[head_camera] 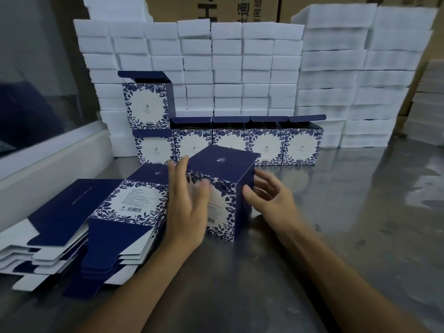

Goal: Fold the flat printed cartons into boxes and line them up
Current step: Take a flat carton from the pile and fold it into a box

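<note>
A person is steadying a folded blue-and-white box [223, 188] on a grey metal table [336, 212], the box standing upright at the middle of the scene with its dark blue top closed. The left hand [189, 207] is lying flat against the box's flowered front face, fingers straight and slightly spread, while the right hand [266, 193] is touching the box's dark blue right side with loosely bent fingers, the thumb at the near corner; whether it is actually gripping is unclear. Just left of the box, touching the left wrist, a fanned stack of flat cartons [79, 236] is lying on the table, its top sheet showing a barcode; the blur makes counting them impossible. Directly behind the box, a row of five finished boxes [247, 145] is standing side by side with top flaps open, the middle one partly hidden by the held box. A sixth open box [146, 104] is sitting on top of the leftmost one in that row. Behind the row, stacks of white foam blocks [240, 68] are forming a wall, with taller stacks rising to the box's far right. Brown shipping cartons [240, 8] are showing above the foam.
</note>
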